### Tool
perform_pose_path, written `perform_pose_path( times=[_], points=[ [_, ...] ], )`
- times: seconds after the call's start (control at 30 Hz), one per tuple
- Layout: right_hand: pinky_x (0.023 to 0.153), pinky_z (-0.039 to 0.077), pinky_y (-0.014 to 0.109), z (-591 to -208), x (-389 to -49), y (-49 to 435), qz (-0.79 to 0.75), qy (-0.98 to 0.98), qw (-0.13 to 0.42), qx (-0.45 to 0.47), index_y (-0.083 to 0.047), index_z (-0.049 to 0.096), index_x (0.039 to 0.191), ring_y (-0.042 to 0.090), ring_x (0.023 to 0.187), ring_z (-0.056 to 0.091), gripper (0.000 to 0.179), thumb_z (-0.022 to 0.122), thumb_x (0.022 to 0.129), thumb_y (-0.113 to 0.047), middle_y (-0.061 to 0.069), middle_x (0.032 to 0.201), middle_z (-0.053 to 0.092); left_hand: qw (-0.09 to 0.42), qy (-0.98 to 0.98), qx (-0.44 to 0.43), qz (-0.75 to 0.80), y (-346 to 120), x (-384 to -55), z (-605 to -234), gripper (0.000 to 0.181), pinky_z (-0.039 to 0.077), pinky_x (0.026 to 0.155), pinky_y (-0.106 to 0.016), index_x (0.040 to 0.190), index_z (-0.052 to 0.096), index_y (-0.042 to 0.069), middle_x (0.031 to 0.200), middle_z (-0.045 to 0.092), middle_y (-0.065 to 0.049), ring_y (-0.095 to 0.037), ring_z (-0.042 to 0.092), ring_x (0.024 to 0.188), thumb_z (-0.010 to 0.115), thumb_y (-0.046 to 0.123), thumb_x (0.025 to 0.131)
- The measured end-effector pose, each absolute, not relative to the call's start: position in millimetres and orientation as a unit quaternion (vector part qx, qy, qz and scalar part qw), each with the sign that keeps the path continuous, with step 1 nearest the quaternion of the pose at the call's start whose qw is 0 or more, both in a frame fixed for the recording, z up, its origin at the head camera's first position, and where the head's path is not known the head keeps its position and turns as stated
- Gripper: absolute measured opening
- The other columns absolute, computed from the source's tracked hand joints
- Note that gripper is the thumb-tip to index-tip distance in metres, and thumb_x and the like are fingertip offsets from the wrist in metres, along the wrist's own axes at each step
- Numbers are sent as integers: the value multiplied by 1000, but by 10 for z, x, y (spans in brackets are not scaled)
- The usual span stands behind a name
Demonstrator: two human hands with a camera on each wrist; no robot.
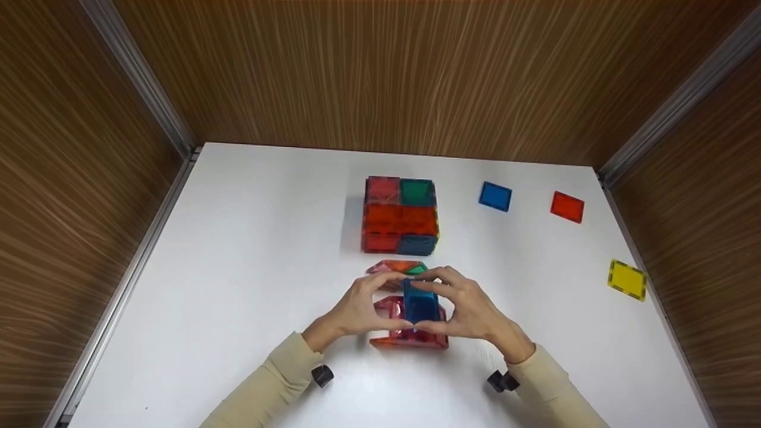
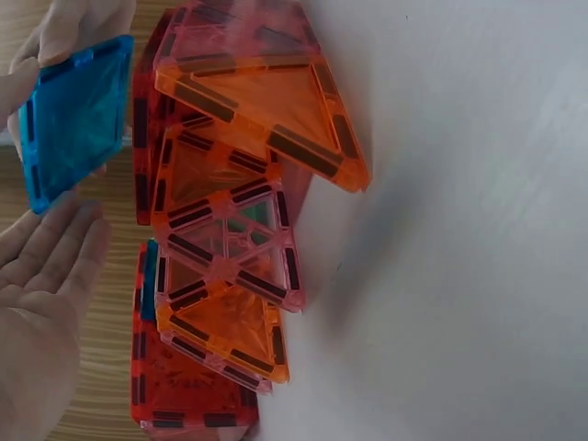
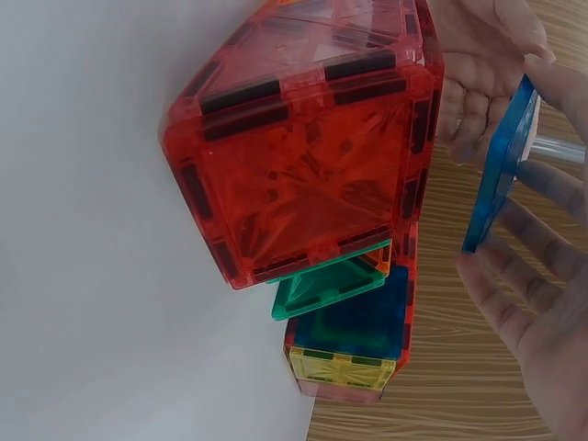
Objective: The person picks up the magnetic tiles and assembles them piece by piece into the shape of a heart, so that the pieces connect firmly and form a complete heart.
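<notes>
A blue square magnetic tile (image 1: 421, 304) is held up between both hands, over a red tile structure (image 1: 410, 337). My left hand (image 1: 364, 304) grips it with the thumb at the near edge and a finger at the far edge. On the other side my right hand (image 1: 469, 302) holds the same tile between thumb and fingertips, its fingers spread along the side in the right wrist view. The structure's red square wall (image 3: 312, 170) stands upright beneath the hands. An orange triangle tile (image 2: 266, 106) slants outward from its other side.
Beyond the hands lies a low piece of pink, orange and green triangle tiles (image 1: 398, 265). Farther back stands a box of coloured tiles (image 1: 399, 219). Loose blue (image 1: 495, 196), red (image 1: 567, 207) and yellow (image 1: 627, 280) tiles lie right. Wood-grain panels (image 1: 380, 71) border the white table.
</notes>
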State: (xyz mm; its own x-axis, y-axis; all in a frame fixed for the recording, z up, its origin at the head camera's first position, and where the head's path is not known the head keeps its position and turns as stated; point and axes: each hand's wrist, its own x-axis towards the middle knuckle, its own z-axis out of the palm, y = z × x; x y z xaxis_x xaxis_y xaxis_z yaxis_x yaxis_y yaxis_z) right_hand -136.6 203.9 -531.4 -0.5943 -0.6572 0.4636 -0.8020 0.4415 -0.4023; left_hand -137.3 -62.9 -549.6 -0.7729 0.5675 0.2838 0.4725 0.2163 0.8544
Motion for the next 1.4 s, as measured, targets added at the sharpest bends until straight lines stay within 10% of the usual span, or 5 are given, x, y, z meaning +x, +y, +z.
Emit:
perform_pose_path(
  times=[0.43,0.67,1.03,1.4],
  points=[
    [95,64,43,-5427,-1339,2187,302,-875,58,375,-17,66,142,19,115,67,79,89,78,-57,4,127,70,62,765,331,549,-729,-1350,-5518,76,57,109,-49,141,56,4,139,67,-13,-27,70,125,94,29,80],
    [88,64,36,-5337,-1331,2128,240,-890,79,379,-15,71,132,15,104,64,78,90,72,-60,2,118,69,115,849,318,406,-779,-1322,-5367,89,46,119,-56,153,45,21,162,42,-13,-31,43,151,86,57,82],
    [86,61,33,-5276,-1318,1976,190,-890,96,402,-19,68,138,13,104,61,80,86,74,-63,-1,118,68,28,890,385,242,-622,-1342,-5225,82,48,117,-37,145,57,12,126,56,-5,-20,51,123,83,58,82],
    [93,64,42,-5433,-1262,2180,257,-892,52,368,-15,59,149,19,119,66,93,84,77,-68,5,134,66,99,868,344,343,-937,-1309,-5380,86,49,116,-58,153,51,18,153,54,-9,-32,51,144,86,54,84]
  ],
)
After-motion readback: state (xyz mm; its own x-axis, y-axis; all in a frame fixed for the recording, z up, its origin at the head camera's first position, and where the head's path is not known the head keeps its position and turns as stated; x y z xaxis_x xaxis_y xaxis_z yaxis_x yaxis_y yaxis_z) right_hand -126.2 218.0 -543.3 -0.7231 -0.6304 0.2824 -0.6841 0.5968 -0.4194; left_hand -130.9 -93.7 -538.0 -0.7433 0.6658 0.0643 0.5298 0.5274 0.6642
